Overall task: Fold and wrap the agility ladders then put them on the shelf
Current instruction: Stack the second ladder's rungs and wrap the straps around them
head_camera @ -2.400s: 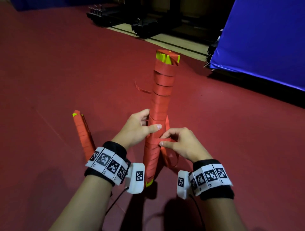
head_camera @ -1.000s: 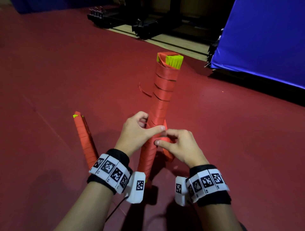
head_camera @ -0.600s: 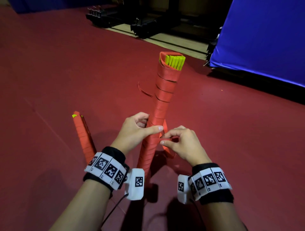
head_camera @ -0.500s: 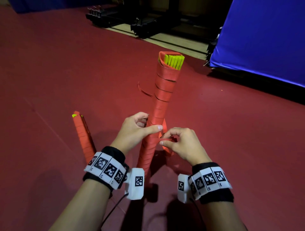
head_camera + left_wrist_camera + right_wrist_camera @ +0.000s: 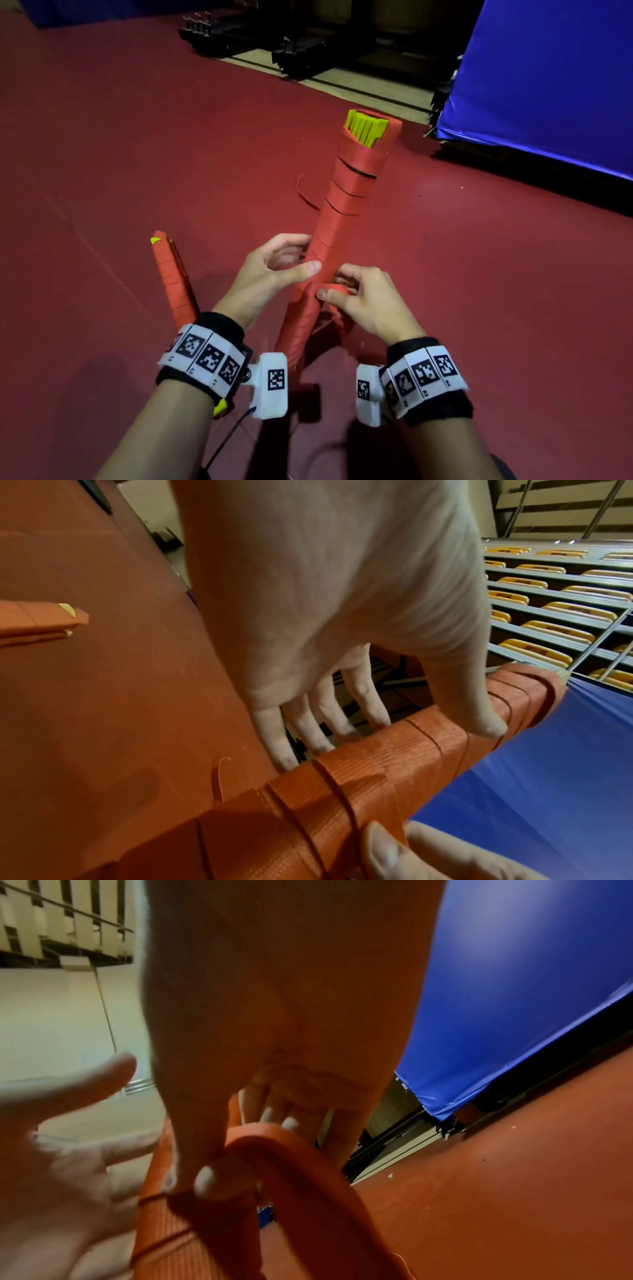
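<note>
Nearest the camera, both wrists carry marker bands. The left hand grips the wrapped ladder bundle at mid-length, thumb laid across the front and the fingers curled behind it. The right hand pinches a loose loop of the orange strap between thumb and forefinger, just beside the bundle and touching it at the wrap.

The bundle is held off the floor between the two hands. Its long axis runs from the lower end near the wrists, up and away from the person, tilted slightly right in the head view. The far, upper end shows the yellow rung ends protruding from the orange wrapping. Strap turns spiral along the whole length.

A second wrapped bundle lies on the red floor to the left, its yellow-tipped end pointing away. A short curl of strap lies on the floor beyond the hands.

Further off, a blue padded mat stands at right, and dark equipment frames sit on a pale strip of floor. The left wrist view shows shelving stocked with yellow items.
</note>
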The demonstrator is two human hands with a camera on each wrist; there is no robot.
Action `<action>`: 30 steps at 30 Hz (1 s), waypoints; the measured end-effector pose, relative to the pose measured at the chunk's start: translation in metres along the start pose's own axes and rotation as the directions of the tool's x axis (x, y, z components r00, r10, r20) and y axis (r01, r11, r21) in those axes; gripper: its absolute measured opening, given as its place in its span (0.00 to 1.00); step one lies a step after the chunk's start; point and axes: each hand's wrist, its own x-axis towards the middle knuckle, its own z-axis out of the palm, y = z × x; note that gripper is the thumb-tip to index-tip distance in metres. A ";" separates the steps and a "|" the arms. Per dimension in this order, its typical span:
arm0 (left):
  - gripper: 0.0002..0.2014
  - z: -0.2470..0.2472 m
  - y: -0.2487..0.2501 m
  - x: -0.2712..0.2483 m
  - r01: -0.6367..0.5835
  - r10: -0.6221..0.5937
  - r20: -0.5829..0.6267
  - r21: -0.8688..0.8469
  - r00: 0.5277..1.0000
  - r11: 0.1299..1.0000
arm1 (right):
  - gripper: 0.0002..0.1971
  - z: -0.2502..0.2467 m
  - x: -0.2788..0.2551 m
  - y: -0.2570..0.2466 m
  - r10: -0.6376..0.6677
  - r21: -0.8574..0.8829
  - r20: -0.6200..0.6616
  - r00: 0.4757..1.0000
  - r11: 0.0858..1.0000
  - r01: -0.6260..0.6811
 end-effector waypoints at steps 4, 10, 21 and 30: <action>0.33 0.005 0.003 0.003 -0.031 0.031 -0.005 0.060 0.999 0.998 | 0.07 0.000 -0.001 -0.001 -0.037 -0.161 -0.067 0.997 0.987 0.026; 0.14 0.010 0.004 0.002 -0.044 0.050 -0.051 0.116 0.997 0.992 | 0.18 0.000 0.000 -0.004 0.009 -0.245 -0.010 1.000 0.970 -0.011; 0.11 0.004 0.008 0.002 -0.028 0.036 -0.085 0.089 0.996 0.996 | 0.06 0.001 0.001 -0.017 -0.184 -0.365 -0.153 0.971 0.924 0.118; 0.11 -0.003 0.008 -0.004 -0.002 0.002 -0.007 0.041 1.000 0.999 | 0.17 0.007 0.005 0.000 -0.133 -0.243 -0.035 0.991 0.962 0.120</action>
